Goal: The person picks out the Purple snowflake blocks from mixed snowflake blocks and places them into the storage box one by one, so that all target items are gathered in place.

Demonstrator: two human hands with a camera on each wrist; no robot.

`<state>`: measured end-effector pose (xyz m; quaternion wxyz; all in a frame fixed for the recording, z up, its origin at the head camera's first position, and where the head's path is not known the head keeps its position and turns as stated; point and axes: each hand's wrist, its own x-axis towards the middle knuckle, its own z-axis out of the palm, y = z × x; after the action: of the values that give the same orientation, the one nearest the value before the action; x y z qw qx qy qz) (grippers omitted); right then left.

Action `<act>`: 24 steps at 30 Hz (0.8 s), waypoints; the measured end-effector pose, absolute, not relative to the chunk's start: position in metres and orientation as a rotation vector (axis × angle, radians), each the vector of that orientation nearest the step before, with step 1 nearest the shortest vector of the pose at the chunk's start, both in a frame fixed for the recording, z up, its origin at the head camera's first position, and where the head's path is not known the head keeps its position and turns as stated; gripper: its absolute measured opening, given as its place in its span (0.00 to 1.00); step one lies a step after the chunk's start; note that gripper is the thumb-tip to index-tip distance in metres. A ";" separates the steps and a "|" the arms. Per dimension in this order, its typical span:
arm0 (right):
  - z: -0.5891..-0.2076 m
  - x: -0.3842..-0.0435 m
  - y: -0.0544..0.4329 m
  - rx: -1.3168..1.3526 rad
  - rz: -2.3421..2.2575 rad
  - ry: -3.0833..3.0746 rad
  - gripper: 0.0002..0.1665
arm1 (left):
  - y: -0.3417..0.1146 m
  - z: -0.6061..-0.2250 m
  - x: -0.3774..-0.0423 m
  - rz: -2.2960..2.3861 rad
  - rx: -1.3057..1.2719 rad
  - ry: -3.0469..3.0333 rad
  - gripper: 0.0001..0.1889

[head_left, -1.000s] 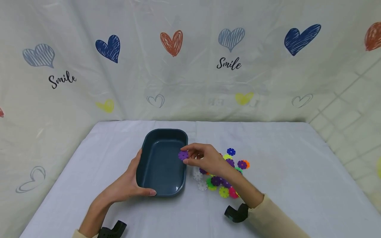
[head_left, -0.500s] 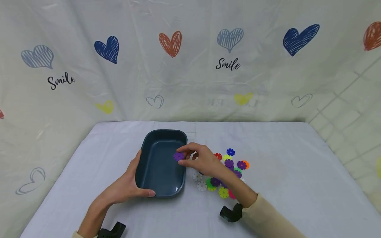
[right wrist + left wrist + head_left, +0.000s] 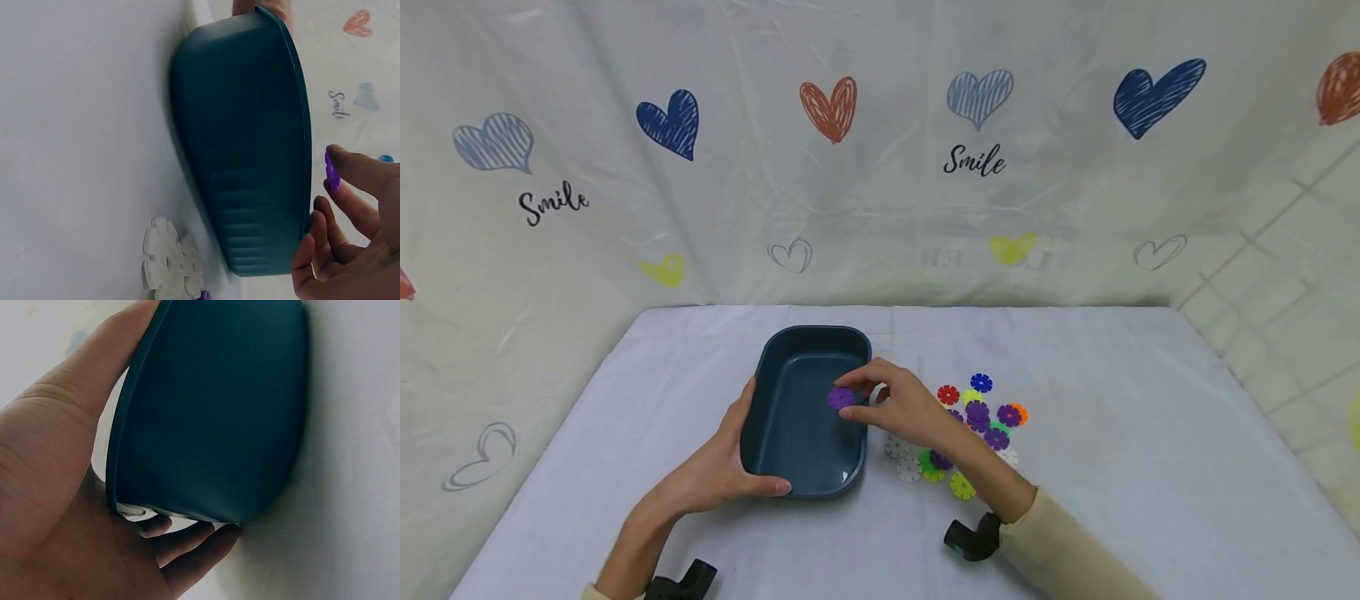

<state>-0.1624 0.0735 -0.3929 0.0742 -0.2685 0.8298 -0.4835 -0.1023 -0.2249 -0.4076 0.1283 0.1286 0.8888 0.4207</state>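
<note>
A dark teal rectangular tray [image 3: 801,446] sits on the white cloth, its inside bare in the head view. My left hand [image 3: 718,471] grips its near-left corner, the thumb on the near rim and the fingers along the left side. Between thumb and index finger, my right hand [image 3: 906,407] pinches a purple flower-shaped plastic disc [image 3: 839,398] above the tray's right half. In the right wrist view the purple disc [image 3: 332,170] is edge-on, just beyond the tray's rim. The right hand's other fingers are bent close to that rim.
To the right of the tray lies a loose pile of notched plastic discs [image 3: 977,414] in several colours, partly covered by the right forearm. White discs [image 3: 908,468] lie nearest the tray. A black wrist device [image 3: 973,537] is at the right cuff. A heart-printed sheet [image 3: 880,192] hangs behind.
My right hand has moved left with the purple disc, from the tray's right rim to over its inside. More of the pile now shows. The left hand and tray have stayed almost still.
</note>
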 end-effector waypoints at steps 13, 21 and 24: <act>-0.393 -0.165 0.067 -0.783 -1.434 2.535 0.30 | -0.225 -0.409 -0.102 1.230 0.344 2.570 0.77; -0.391 -0.165 0.072 -0.758 -1.478 2.513 0.26 | -0.225 -0.409 -0.102 1.216 0.312 2.566 0.77; -0.391 -0.165 0.074 -0.762 -1.503 2.497 0.23 | -0.225 -0.409 -0.102 1.217 0.303 2.560 0.77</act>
<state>-0.1647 0.0745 -0.3913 0.0643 -0.2523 0.8272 -0.4979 -0.1020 -0.2250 -0.4088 0.1450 0.1053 0.8884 0.4225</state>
